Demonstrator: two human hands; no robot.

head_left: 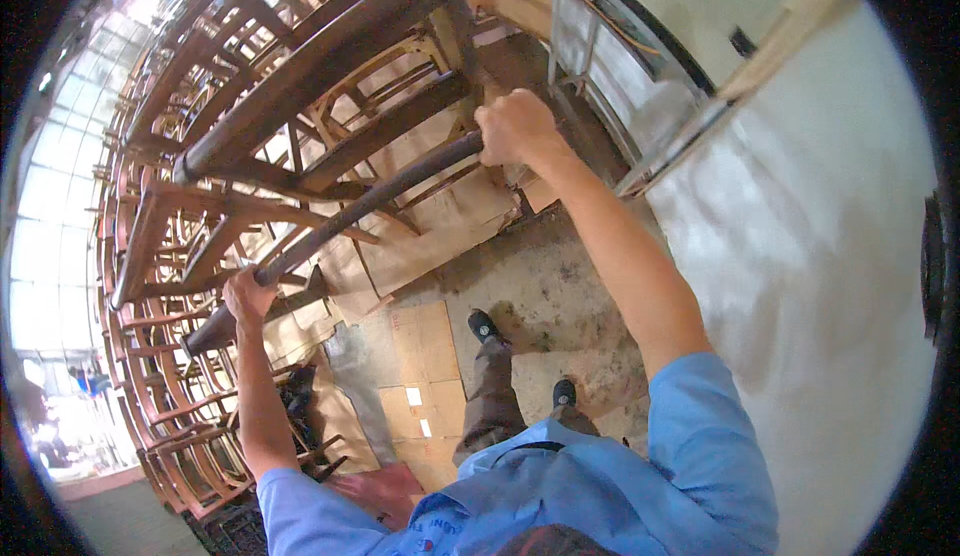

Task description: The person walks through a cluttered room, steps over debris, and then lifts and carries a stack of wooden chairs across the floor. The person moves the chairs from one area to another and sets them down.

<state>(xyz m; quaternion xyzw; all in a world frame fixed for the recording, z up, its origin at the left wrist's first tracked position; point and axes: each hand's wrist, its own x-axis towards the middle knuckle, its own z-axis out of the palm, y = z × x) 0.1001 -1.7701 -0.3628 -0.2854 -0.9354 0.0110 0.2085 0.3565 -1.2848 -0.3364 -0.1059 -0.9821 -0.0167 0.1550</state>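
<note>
Both raised, left hand (247,294) and right hand (513,126) clamped around a dark wooden rail (365,206) of stacked chair frames (190,256) above cardboard-strewn floor (540,286); slipping grip risking toppling.

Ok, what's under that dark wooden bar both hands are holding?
Below the dark wooden bar, held by the left hand and right hand, lie flattened cardboard sheets on a concrete floor. Stacked wooden chair frames hide the floor farther left.
</note>
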